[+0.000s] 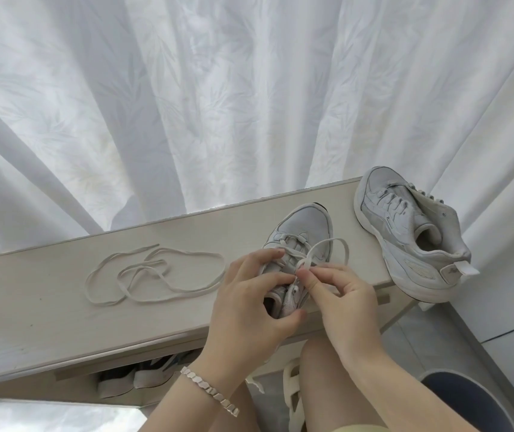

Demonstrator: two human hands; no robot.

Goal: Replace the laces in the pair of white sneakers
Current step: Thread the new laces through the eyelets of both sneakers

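Gripped sneaker (304, 227) with left hand (249, 294), pinched lace (327, 241) with right hand (346, 294); noted toe pointing straight away, eyelets nearer right.

Whites and pale beiges
Leaf-patterned white curtain (187, 88); beige wood-grain shelf top (46, 304); grey-white sneaker (307, 224), centre; silver bracelet (209, 391).

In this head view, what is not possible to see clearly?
Heel and upper eyelets of the near sneaker: head view, covered by the left hand and right hand.
Tip of the lace: head view, hidden in the right hand's pinch.
Side print on the far sneaker: head view, too small.
Shoes under the shelf: head view, cut off by its top, dark.
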